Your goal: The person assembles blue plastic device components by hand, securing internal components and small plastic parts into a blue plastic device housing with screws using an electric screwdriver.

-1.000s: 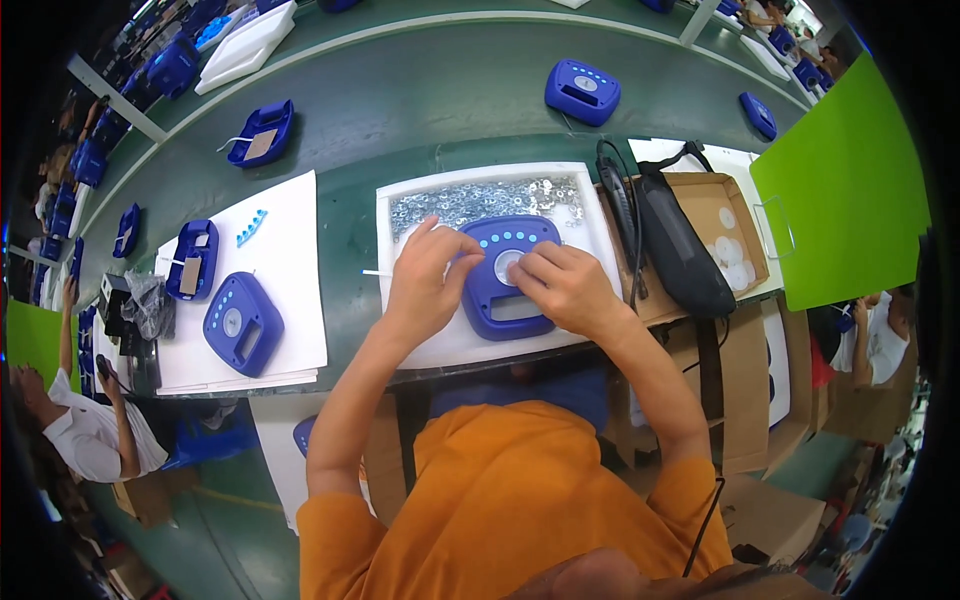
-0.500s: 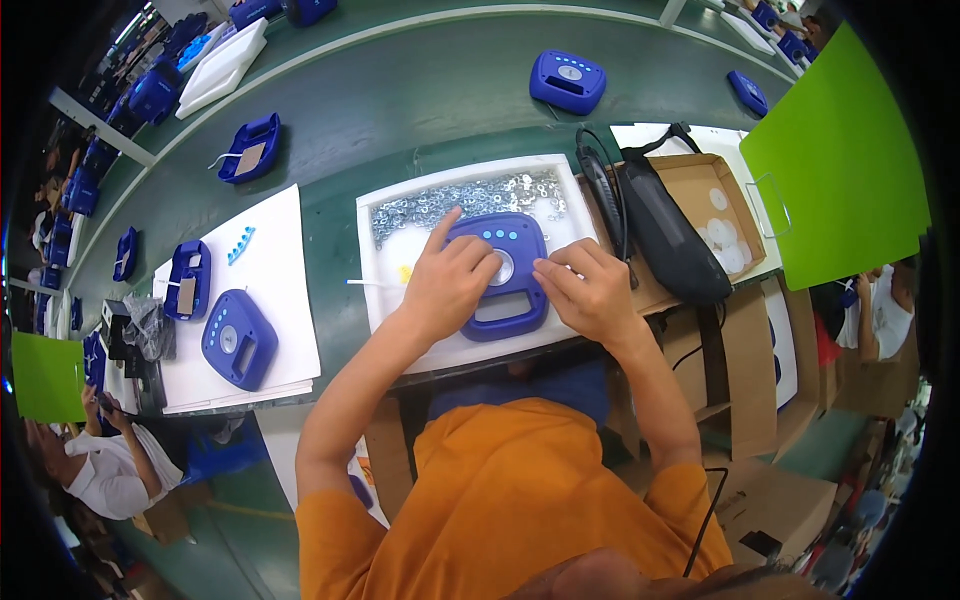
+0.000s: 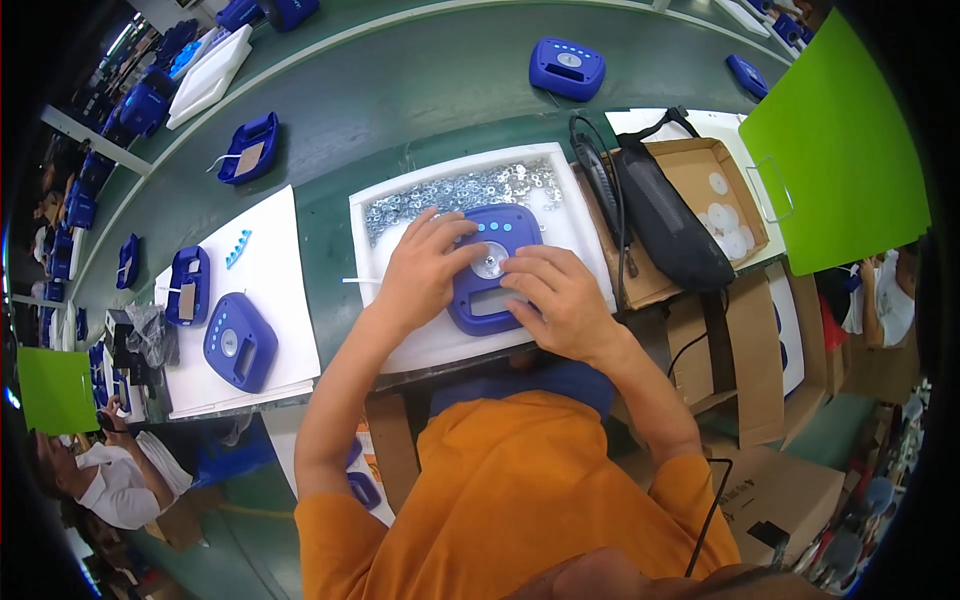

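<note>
case lay flat in the tray, likely for steadiness, left hand and right hand curled at its disc, whether clamped i couldn't tell.

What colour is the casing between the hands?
The casing is blue, best seen in the head view.

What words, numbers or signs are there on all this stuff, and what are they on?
There are none I can read out for you.
Brown cardboard box, lower right: dark printed marks, too small and blurred.
Blue casing on the white sheets: a small dark mark on its round disc, too tiny.
Blue casing on the white tray: no readable sign.
</note>
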The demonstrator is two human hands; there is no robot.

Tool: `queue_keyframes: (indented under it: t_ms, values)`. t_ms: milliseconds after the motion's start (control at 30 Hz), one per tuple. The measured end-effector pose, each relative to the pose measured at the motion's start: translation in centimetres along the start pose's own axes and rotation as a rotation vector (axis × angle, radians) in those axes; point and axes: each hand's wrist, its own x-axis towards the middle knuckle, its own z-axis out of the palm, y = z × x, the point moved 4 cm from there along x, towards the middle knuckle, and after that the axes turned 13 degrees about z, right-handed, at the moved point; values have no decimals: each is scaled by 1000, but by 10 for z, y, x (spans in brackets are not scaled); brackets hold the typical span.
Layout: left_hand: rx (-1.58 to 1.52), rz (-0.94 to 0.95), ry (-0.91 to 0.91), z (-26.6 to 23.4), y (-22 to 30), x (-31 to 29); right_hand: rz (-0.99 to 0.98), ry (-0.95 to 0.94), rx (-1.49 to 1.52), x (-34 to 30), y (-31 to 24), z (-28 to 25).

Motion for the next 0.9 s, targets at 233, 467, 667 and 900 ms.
queue_keyframes:
  t_ms: [233,467,667,900]
  values:
    - [2,24,-39,0,13,-14,16,-65,-126,4,8,8]
    - [-68,-100,72,3,8,-17,38,-71,4,-6,1,13]
    - [24,-71,13,10,6,-22,80,-66,-76,-13,-9,21]
    - [35,-68,24,13,8,-24,99,-30,-66,-17,-8,23]
